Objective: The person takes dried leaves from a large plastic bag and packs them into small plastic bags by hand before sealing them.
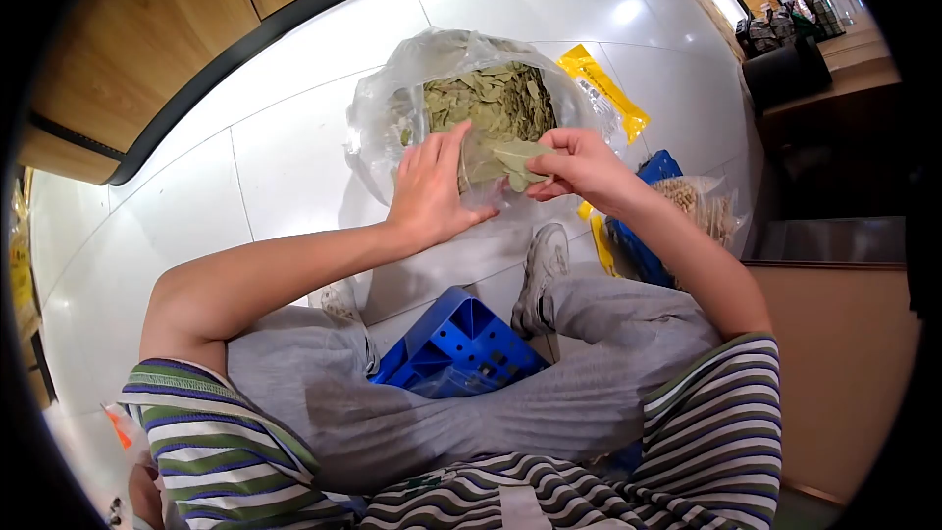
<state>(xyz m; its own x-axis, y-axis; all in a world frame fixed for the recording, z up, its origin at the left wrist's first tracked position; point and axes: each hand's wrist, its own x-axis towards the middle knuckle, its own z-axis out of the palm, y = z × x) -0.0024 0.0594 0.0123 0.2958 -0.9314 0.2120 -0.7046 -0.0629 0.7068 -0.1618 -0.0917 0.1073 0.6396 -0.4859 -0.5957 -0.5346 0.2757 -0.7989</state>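
A large clear plastic bag (378, 103) full of dried green leaves (496, 98) stands open on the floor in front of my legs. At its near side, my left hand (432, 186) has its thumb and fingers spread around a small clear bag (479, 162) with some leaves inside. My right hand (579, 169) pinches a few leaves (522, 159) between thumb and fingers, at the small bag's right side. Whether these leaves are inside its opening is hard to tell.
A blue plastic crate (461, 344) lies between my legs. To the right are a yellow-edged package (603, 93), another blue crate (659, 169) and a clear bag of pale pieces (702, 206). Wooden cabinets (147, 29) stand at the upper left.
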